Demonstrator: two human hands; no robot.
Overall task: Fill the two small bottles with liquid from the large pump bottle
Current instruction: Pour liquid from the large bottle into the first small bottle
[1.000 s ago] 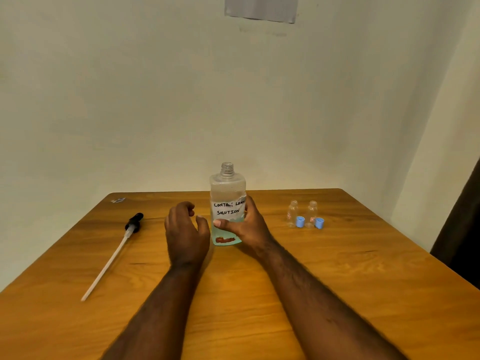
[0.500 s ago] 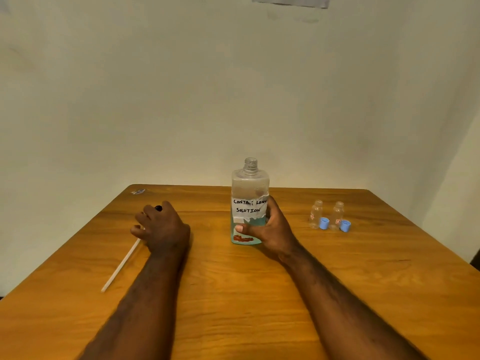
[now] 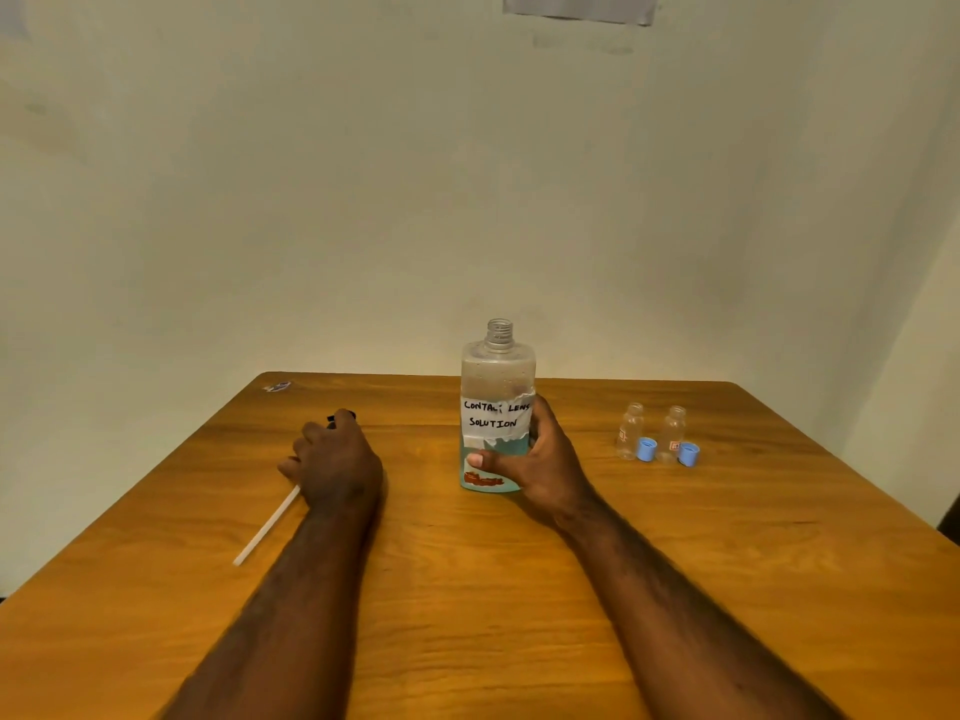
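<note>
My right hand (image 3: 545, 465) grips the open large bottle (image 3: 497, 376), which stands upright. My left hand (image 3: 337, 459) curls around the detached pump (image 3: 265, 527). The small bottles (image 3: 630, 431) stand uncapped beyond my right hand's right side.

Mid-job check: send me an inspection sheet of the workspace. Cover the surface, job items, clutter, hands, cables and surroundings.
Surface: wooden table, no spill seen.
Job's things: large bottle upright, neck open, handwritten label; pump off the bottle, its tube lying on the table to the left; small bottles and upright and uncapped to the right; blue caps and on the table, one beside each.
Clutter: small scrap at the far left corner.
Hands: left hand grips the pump at its head; right hand holds the large bottle low down, fingers round it.
Cables: nothing seen.
Surroundings: plain wall, paper sheet high on it.
</note>
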